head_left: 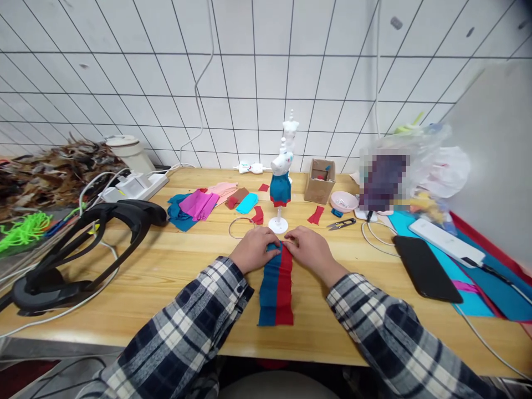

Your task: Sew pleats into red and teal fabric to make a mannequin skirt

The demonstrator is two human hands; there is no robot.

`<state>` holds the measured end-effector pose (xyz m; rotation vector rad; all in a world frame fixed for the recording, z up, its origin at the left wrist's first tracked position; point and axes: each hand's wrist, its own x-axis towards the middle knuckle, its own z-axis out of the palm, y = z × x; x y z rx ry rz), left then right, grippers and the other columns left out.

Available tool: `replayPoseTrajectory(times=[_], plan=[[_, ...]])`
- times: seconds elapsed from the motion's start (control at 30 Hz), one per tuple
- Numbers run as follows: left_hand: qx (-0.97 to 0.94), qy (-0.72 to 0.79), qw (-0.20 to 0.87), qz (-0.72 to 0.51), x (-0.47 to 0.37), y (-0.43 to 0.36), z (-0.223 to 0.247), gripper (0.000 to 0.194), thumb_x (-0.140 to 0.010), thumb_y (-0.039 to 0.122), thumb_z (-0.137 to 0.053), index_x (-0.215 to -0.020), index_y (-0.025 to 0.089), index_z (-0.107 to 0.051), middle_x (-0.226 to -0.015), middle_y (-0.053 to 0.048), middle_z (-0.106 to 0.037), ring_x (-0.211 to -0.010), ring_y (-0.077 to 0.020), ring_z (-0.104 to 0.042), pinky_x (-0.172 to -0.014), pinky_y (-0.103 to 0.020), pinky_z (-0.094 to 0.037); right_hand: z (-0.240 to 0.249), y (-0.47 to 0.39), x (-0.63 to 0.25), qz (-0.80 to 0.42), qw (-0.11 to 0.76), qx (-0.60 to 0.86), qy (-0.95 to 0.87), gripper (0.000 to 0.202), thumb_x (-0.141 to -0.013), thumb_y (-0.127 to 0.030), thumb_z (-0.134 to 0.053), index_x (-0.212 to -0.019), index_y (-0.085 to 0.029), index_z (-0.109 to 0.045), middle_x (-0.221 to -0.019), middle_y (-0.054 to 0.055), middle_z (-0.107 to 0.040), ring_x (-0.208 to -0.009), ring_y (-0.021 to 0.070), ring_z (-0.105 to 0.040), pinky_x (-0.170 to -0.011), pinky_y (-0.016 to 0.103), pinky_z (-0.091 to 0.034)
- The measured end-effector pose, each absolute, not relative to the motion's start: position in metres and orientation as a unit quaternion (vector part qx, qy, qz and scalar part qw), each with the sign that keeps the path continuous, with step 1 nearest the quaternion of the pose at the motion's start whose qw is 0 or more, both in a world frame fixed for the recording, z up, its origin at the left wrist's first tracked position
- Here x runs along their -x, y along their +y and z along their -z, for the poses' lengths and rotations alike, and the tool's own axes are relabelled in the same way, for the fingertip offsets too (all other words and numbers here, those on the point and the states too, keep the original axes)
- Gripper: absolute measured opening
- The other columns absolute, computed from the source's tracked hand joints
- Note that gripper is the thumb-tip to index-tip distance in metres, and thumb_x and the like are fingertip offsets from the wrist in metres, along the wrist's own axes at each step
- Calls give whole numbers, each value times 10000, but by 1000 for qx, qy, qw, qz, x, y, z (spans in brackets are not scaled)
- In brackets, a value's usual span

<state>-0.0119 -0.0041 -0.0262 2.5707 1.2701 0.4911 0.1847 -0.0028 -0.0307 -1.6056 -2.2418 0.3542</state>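
Note:
A long strip of cloth (276,293), blue on the left half and red on the right, lies lengthwise on the table in front of me. My left hand (256,249) is closed over its far blue end, fingers bent and pressed onto the fabric. At the far red corner, my right hand (311,252) pinches the edge between thumb and fingers. Just beyond both hands stands a small white dress form (282,162) on a round base, wearing a blue skirt with a red hem (280,188). A second white form (290,130) is partly hidden behind it.
Thread snips (341,224), a pink bowl (344,201) and a cardboard box (320,183) are at the back right. Cloth scraps (199,205) and a thin hoop (231,228) lie back left. A black headset (95,244) sits left; a phone (428,269) lies right.

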Motion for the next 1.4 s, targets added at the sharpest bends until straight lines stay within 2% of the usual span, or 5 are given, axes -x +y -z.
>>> replayPoseTrajectory(times=[0.23, 0.73, 1.0, 1.23, 1.4], plan=[[-847, 483, 104, -195, 11, 4, 37, 309, -892, 360, -581, -1158, 221, -655, -1116, -78, -646, -1080, -238, -571, -970, -397, -443, 31, -14, -186, -103, 148, 567, -804, 242, -935, -391, -531, -1024, -249, -707, -1008, 52, -684, -955, 187, -629, -719, 262, -432], [-841, 503, 95, -173, 8, 2, 31, 161, -853, 288, -585, -925, 234, -718, -1019, -53, -664, -1025, -235, -560, -938, -408, -415, 36, -9, -193, -130, 182, 541, -811, 231, -938, -275, -509, -1018, -274, -726, -1061, 27, -689, -982, 167, -628, -803, 256, -457], [-821, 544, 63, -160, 1, 4, 26, 389, -972, 421, -410, -892, 198, -719, -955, -78, -680, -943, -229, -572, -854, -388, -405, 23, -14, -195, -72, 101, 511, -850, 322, -975, -318, -420, -1037, -261, -731, -1118, 53, -677, -981, 191, -622, -732, 276, -443], [-812, 551, 82, -176, -5, 5, 29, 242, -813, 468, -662, -815, 228, -695, -963, -50, -668, -986, -261, -566, -889, -426, -373, 16, -24, -193, -18, 25, 452, -892, 326, -952, -280, -432, -1132, -177, -684, -1119, 124, -675, -948, 248, -618, -816, 349, -447], [-811, 549, 112, -170, -2, 4, 30, 152, -818, 367, -664, -794, 222, -701, -974, -41, -680, -999, -250, -573, -920, -428, -358, 20, -25, -194, -51, 71, 465, -881, 328, -958, -262, -418, -1135, -189, -685, -1127, 111, -690, -986, 237, -627, -839, 334, -450]])
